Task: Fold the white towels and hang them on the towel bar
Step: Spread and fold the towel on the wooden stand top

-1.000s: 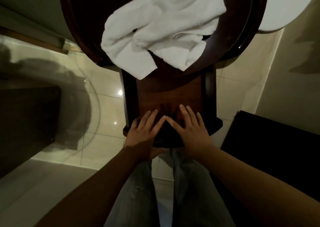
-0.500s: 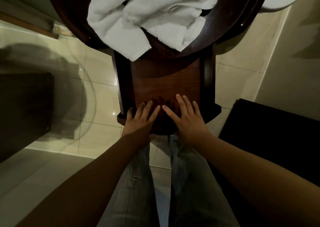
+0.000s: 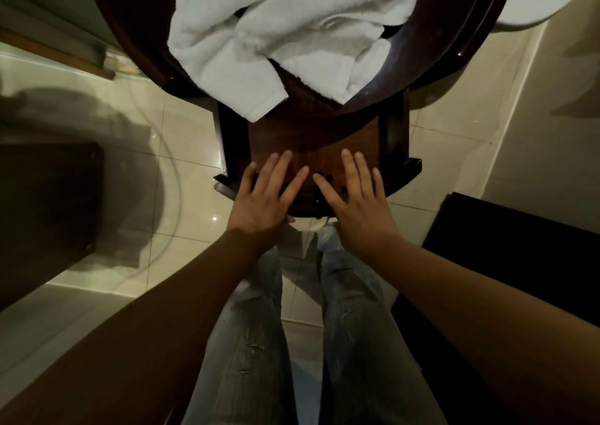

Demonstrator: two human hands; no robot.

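Head view shows both hands in the same posture as one second ago: the left hand [image 3: 263,197] and the right hand [image 3: 360,204] remain laid flat, side by side, on the front panel of the dark wooden stand [image 3: 328,139]. What we note as changed is minor. The index fingertips, almost meeting earlier, now sit slightly apart, and the camera has tipped so that the white towels [image 3: 276,35] lie higher in the frame. The heap itself keeps its shape. It rests crumpled on the stand's round top [image 3: 454,54], with one corner hanging over the near edge above the panel, well apart from both hands. We judge that folding has not begun and that neither towel has been lifted. Regarding the grip, the fingers of both hands are straight and spread. The palms face the wood, and neither hand holds anything. The only apparent contact is with the panel, though we cannot confirm how firmly they press. No towel bar is in view over the tiled floor [image 3: 181,145].
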